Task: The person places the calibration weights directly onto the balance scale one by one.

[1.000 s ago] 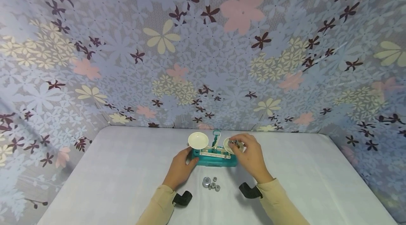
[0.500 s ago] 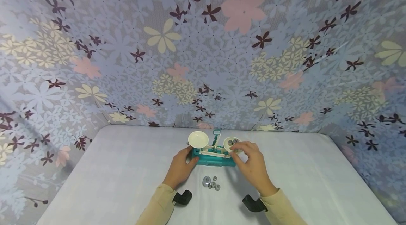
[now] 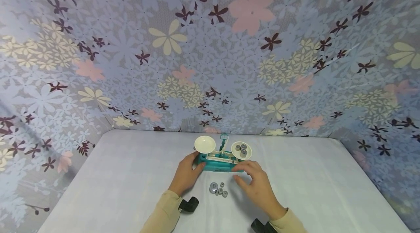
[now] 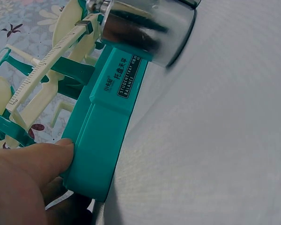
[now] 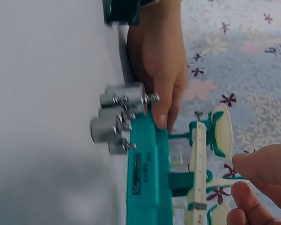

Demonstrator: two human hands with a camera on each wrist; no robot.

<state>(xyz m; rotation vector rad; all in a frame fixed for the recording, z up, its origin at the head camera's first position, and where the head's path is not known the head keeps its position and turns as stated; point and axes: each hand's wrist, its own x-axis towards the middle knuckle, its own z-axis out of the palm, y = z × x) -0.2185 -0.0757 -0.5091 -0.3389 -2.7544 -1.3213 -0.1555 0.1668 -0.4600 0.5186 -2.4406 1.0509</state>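
A green and cream tray balance stands on the table. My left hand grips the left end of its base, the thumb on the front face and the other fingers behind. Three small metal weights sit in the right pan; the left pan holds nothing. My right hand hovers just in front of the base's right end, fingers bent slightly, thumb and forefinger apart with nothing between them. Several more weights lie in front of the balance, including one large weight.
A white cloth covers the table. A flower-patterned sheet rises behind it and at both sides. Each wrist wears a black camera mount, such as the left mount.
My right hand has let go of a weight in the right pan and drawn back toward me, below the pan. The left hand stays on the base.
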